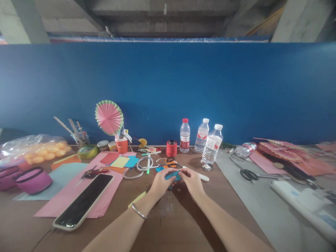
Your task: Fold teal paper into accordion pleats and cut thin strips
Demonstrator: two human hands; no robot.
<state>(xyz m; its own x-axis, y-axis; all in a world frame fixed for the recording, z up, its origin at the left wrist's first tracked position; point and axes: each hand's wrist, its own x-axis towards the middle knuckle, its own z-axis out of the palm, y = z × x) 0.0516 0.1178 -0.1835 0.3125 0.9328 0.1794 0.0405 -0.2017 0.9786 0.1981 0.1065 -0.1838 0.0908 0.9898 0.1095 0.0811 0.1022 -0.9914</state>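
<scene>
A small piece of blue paper [173, 175] is held between both hands above the brown table [168, 224]. My left hand [161, 182] pinches its left side, thumb on top. On the opposite side, my right hand [191, 180] has its fingertips closed on the paper's upper right edge. Whether the paper is folded is hard to make out. Just beyond the hands lie a small blue paper fan [160, 169] and orange-and-black scissors [171, 163]. A yellow paper piece [137, 200] is partly under my left wrist.
Several water bottles [184, 136] and a red thread spool [171, 149] stand at the back. Left are a phone [85, 201], coloured paper squares [119, 162] and a cup [121, 145] with a pink paper fan [109, 117]. Right lie black scissors [248, 175] and a power strip [301, 206].
</scene>
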